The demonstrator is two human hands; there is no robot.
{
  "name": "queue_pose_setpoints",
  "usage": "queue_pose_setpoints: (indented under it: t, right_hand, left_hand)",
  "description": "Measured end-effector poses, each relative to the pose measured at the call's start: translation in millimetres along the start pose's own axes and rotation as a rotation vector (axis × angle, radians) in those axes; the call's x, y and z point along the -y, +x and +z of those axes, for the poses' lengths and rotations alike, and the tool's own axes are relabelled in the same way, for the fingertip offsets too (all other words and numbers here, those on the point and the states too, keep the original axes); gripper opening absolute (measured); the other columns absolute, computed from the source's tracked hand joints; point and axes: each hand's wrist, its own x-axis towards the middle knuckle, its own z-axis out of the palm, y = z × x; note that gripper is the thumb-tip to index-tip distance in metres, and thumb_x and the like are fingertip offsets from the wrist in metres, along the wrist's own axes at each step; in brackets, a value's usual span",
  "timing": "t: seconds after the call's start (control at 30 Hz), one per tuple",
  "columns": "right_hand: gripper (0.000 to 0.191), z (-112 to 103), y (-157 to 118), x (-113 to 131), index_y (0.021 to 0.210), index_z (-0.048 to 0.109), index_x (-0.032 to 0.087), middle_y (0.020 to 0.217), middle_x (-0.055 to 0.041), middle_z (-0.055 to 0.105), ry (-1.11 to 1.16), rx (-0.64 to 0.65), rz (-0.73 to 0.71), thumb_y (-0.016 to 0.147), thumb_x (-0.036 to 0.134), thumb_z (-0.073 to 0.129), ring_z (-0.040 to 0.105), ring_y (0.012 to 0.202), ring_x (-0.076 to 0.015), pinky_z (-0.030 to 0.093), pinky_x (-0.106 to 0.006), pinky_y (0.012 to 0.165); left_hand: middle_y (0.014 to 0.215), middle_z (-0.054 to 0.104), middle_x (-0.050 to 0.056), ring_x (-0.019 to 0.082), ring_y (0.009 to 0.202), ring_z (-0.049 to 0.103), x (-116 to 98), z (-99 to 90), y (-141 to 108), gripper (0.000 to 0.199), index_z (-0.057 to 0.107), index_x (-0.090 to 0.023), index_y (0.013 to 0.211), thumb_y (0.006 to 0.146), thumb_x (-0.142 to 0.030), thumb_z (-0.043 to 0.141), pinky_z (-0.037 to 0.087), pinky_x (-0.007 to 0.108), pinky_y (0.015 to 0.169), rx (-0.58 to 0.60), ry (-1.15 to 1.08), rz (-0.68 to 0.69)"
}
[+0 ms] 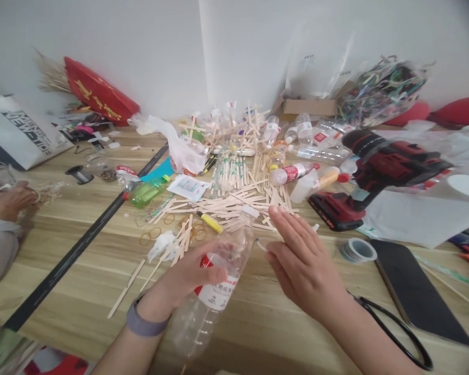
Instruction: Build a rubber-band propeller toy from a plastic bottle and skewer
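In the head view, your left hand wraps its grip around the clear, ribbed bottle, tilted above the wood-grained worktop near flat wooden sticks. Your right hand sits beside its neck; blur hides whether that grip closes on the thin, curved strip. You're steadying the bottle; its flimsy wall calls for light pressure.

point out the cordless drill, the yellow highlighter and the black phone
cordless drill (394, 165), head view, on its red and black body
yellow highlighter (211, 222), head view, on its barrel
black phone (420, 289), head view, on its dark flat face
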Motion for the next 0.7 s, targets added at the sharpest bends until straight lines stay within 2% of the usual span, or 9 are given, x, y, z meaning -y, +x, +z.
queue_pose_setpoints:
  t: [0.1, 0.17, 0.23, 0.33, 0.47, 0.7]
  right_hand:
    - [0.016, 5.5, -9.1, -10.2, 0.093, 0.058, 0.019, 0.109, -0.0112, 0.072, 0.042, 0.095, 0.100, 0.098, 0.016, 0.043, 0.057, 0.122, -0.0277, 0.032, -0.053, 0.109]
    - [0.016, 6.2, -19.8, -14.3, 0.096, 0.058, 0.020, 0.096, -0.0078, 0.073, 0.109, 0.133, 0.153, 0.099, 0.018, 0.042, 0.064, 0.111, -0.0261, 0.034, -0.052, 0.106]
    - [0.016, 3.3, -31.0, -15.8, 0.096, 0.058, 0.020, 0.096, -0.0077, 0.072, 0.176, 0.154, 0.187, 0.100, 0.020, 0.042, 0.067, 0.098, -0.0235, 0.040, -0.047, 0.100]
    - [0.018, -6.0, -45.3, -15.3, 0.096, 0.059, 0.021, 0.093, -0.0079, 0.071, 0.242, 0.183, 0.247, 0.100, 0.023, 0.042, 0.067, 0.086, -0.0213, 0.051, -0.036, 0.082]
    - [0.022, -18.6, -60.7, -15.1, 0.093, 0.061, 0.022, 0.081, -0.0054, 0.070, 0.229, 0.204, 0.312, 0.101, 0.028, 0.042, 0.067, 0.073, -0.0197, 0.051, -0.029, 0.064]
    - [0.020, -31.1, -79.9, -20.9, 0.095, 0.062, 0.024, 0.079, -0.0028, 0.069, 0.210, 0.202, 0.324, 0.101, 0.029, 0.043, 0.067, 0.068, -0.0181, 0.050, -0.027, 0.059]
  left_hand:
    - [0.088, 0.070, 0.004, 0.018, 0.074, 0.064, -6.4, 0.0, -5.1, 0.049, 0.068, -0.021, 0.108, 0.067, -0.045, 0.081, 0.044, 0.025, 0.063, -0.023, -0.092, -0.031]
    - [0.090, 0.071, 0.006, 0.019, 0.073, 0.066, -9.9, -2.7, -8.4, 0.055, 0.068, -0.020, 0.108, 0.063, -0.046, 0.084, 0.045, 0.025, 0.060, -0.014, -0.136, -0.037]
    - [0.092, 0.071, 0.008, 0.020, 0.073, 0.067, -11.6, -6.8, -11.0, 0.058, 0.067, -0.019, 0.112, 0.064, -0.047, 0.083, 0.047, 0.026, 0.059, -0.045, -0.144, -0.041]
    - [0.093, 0.071, 0.009, 0.020, 0.073, 0.067, -12.0, -12.1, -13.5, 0.062, 0.065, -0.017, 0.115, 0.065, -0.049, 0.082, 0.049, 0.026, 0.060, -0.117, -0.135, -0.028]
    - [0.092, 0.071, 0.010, 0.021, 0.072, 0.068, -12.4, -13.9, -14.4, 0.062, 0.065, -0.015, 0.112, 0.064, -0.050, 0.082, 0.049, 0.026, 0.060, -0.111, -0.138, -0.028]
    - [0.091, 0.072, 0.009, 0.019, 0.072, 0.068, -11.1, -13.1, -17.9, 0.057, 0.067, -0.016, 0.113, 0.067, -0.047, 0.080, 0.050, 0.026, 0.063, -0.098, -0.148, -0.010]
